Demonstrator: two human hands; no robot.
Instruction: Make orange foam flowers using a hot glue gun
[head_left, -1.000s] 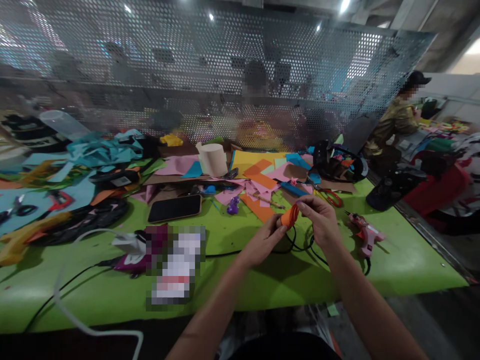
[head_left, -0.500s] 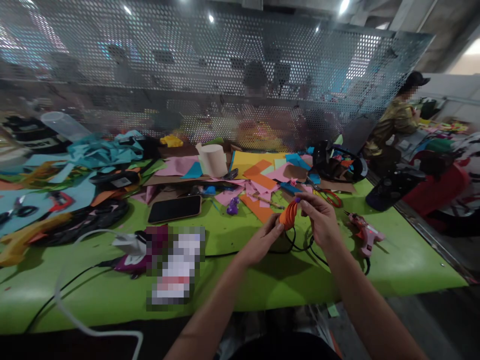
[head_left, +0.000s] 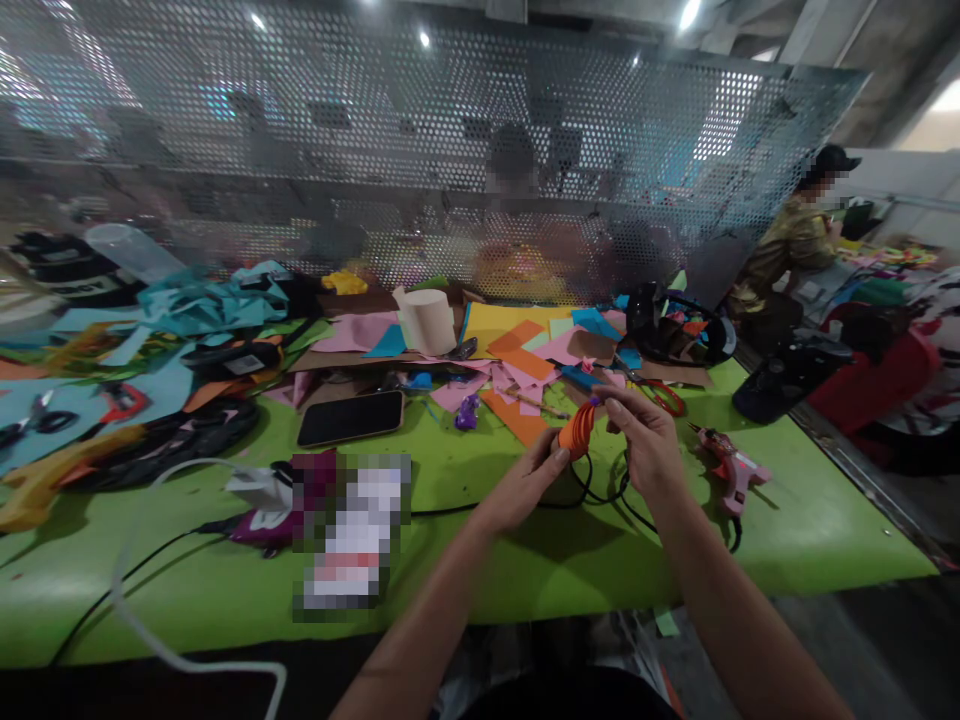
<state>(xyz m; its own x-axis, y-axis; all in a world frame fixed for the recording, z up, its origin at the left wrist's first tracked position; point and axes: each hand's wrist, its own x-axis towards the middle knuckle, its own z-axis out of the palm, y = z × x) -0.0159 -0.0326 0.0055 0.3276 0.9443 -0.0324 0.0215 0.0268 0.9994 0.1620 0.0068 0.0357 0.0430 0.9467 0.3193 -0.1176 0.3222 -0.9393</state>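
My left hand [head_left: 529, 480] grips the wide lower end of an orange ridged cone-shaped craft piece [head_left: 576, 435], thumb and fingers closed around it. The piece leans up to the right and ends in a small purple tip [head_left: 595, 401]. Beside that tip is my right hand [head_left: 649, 440], thumb and forefinger drawn together. Whether they touch the tip or pinch something small cannot be made out. A black cord [head_left: 589, 485] runs on the table beneath both hands. To their right lies a pink glue gun [head_left: 733, 468].
Paper scraps [head_left: 517, 385], a white roll [head_left: 426, 320] and a purple piece [head_left: 466, 411] lie beyond my hands on the green table [head_left: 465, 580]. A phone [head_left: 351, 418] and a purple power strip [head_left: 277, 515] lie left. A perforated metal screen [head_left: 420, 150] stands behind. A person [head_left: 787, 235] works at far right.
My right hand has moved slightly right, its fingertips drawing back a little from the purple tip. My left hand keeps its hold on the orange piece.
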